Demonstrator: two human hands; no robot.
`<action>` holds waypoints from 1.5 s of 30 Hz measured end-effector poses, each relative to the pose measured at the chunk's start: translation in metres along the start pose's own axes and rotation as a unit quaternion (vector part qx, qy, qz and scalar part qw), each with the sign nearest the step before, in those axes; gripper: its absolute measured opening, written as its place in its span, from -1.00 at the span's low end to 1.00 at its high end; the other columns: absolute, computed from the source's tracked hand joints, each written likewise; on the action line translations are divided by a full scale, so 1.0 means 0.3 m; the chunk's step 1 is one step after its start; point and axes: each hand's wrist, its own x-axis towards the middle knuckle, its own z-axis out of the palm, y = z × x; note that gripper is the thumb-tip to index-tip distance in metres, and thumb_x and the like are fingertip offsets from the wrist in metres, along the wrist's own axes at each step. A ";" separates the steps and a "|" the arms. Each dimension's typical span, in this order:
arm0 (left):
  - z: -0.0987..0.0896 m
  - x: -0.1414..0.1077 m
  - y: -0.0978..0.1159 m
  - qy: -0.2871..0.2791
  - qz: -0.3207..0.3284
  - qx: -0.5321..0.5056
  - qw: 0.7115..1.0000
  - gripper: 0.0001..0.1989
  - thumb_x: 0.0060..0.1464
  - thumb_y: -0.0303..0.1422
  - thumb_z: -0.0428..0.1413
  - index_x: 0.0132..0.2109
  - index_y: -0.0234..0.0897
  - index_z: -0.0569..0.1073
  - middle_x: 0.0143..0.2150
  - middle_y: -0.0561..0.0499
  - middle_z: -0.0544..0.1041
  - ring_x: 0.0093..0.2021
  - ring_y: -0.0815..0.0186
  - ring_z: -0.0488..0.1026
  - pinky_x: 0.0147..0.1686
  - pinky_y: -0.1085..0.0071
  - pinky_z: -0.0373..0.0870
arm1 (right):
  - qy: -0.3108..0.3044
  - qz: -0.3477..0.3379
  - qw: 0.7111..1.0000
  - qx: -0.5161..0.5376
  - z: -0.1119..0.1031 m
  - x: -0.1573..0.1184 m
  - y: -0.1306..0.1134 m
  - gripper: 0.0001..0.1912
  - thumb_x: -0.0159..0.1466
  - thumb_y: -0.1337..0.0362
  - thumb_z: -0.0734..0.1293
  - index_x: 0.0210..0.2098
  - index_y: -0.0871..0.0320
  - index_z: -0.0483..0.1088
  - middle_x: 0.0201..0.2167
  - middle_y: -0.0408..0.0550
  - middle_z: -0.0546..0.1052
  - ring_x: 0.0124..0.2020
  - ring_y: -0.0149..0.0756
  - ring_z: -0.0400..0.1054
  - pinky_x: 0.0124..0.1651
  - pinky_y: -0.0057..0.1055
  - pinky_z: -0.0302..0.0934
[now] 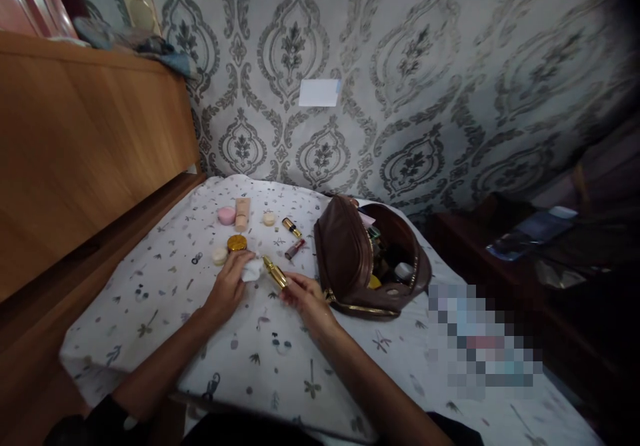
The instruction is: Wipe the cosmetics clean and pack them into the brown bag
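Note:
My right hand grips the lower end of a shiny gold cosmetic tube, whose narrower end points up and left. Close beside it, my left hand is closed on a crumpled white wipe; a small gap shows between wipe and tube. Just beyond the left fingers sit a gold-lidded jar and a cream-coloured jar. A dark-and-clear lip gloss tube lies past the gold tube, with a black-and-gold tube behind it.
An unzipped brown bag with several items inside stands right of my right hand. Farther back are a pink round container, a beige squeeze tube and a small cream jar. A wooden cabinet borders the left; the patterned wall is behind.

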 end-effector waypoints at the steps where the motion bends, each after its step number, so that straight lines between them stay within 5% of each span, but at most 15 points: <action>1: 0.004 0.002 0.001 0.002 -0.002 -0.006 1.000 -0.51 0.11 -0.57 -0.08 0.20 -0.26 0.27 0.11 -0.16 0.38 0.15 0.12 0.32 0.15 0.15 0.27 | -0.017 0.024 0.998 0.054 -0.001 -0.028 -0.005 -0.57 0.02 0.03 0.51 -0.20 0.17 0.57 -0.45 -0.08 0.57 -0.51 -0.36 0.37 -0.43 -0.43 0.18; 5: 0.031 0.009 0.033 -0.064 -0.005 -0.058 0.996 -0.60 0.20 -0.45 -0.08 0.18 -0.29 0.30 0.06 -0.18 0.40 0.08 0.12 0.35 0.08 0.19 0.29 | -0.067 0.058 0.988 0.124 0.007 -0.088 -0.022 -0.60 -0.04 0.09 0.57 -0.26 0.16 0.59 -0.40 -0.07 0.58 -0.51 -0.40 0.38 -0.45 -0.47 0.17; 8: 0.049 0.011 0.070 -0.111 -0.053 -0.088 0.989 -0.79 0.22 -0.36 -0.07 -0.10 -0.27 0.43 -0.19 -0.07 0.45 -0.17 0.20 0.40 -0.13 0.31 0.33 | -0.073 0.047 0.988 0.130 0.010 -0.088 -0.022 -0.62 -0.04 0.08 0.57 -0.29 0.16 0.60 -0.39 -0.09 0.58 -0.50 -0.43 0.37 -0.42 -0.48 0.19; 13: 0.060 0.006 0.090 -0.110 -0.140 -0.113 0.978 -0.87 0.10 -0.34 0.03 -0.41 -0.22 0.30 -0.49 0.12 0.34 -0.44 0.32 0.28 -0.38 0.42 0.20 | -0.097 0.045 0.992 0.067 0.001 -0.086 -0.012 -0.65 -0.02 0.09 0.56 -0.31 0.16 0.59 -0.40 -0.09 0.59 -0.48 -0.40 0.39 -0.36 -0.45 0.24; 19: 0.065 0.019 0.064 -0.025 -0.208 -0.162 0.964 -0.80 0.21 -0.26 -0.08 -0.31 -0.25 0.32 -0.44 0.12 0.32 -0.42 0.35 0.27 -0.37 0.44 0.24 | -0.136 0.013 0.991 -0.009 0.003 -0.093 0.008 -0.58 -0.04 0.16 0.57 -0.20 0.13 0.54 -0.25 -0.09 0.60 -0.32 -0.32 0.48 -0.19 -0.37 0.33; 28: 0.085 0.013 0.053 0.037 -0.288 -0.262 0.921 -0.68 0.21 -0.15 -0.05 -0.02 -0.24 0.35 -0.36 0.10 0.42 -0.49 0.40 0.34 -0.52 0.51 0.31 | -0.118 -0.038 0.990 -0.071 0.035 -0.084 0.028 -0.67 -0.04 0.28 0.52 -0.25 0.13 0.50 -0.41 -0.20 0.48 -0.38 -0.38 0.40 -0.26 -0.41 0.35; 36: 0.059 0.021 0.052 -0.014 -0.170 -0.228 0.959 -0.54 -0.09 -0.50 0.00 0.00 -0.27 0.50 -0.04 -0.02 0.55 -0.03 0.19 0.46 0.02 0.28 0.35 | -0.078 -0.057 0.990 -0.098 0.051 -0.051 0.019 -0.73 -0.04 0.28 0.49 -0.33 0.14 0.45 -0.47 -0.20 0.48 -0.45 -0.37 0.37 -0.37 -0.45 0.28; 45: 0.066 0.018 0.059 -0.141 -0.049 -0.220 0.964 -0.58 0.06 -0.50 -0.01 0.02 -0.22 0.56 0.08 -0.11 0.56 0.12 0.12 0.44 0.15 0.14 0.30 | -0.017 -0.079 0.995 -0.055 0.051 -0.037 0.031 -0.55 -0.09 0.26 0.52 -0.24 0.10 0.33 -0.31 -0.10 0.59 -0.28 -0.21 0.49 -0.16 -0.31 0.36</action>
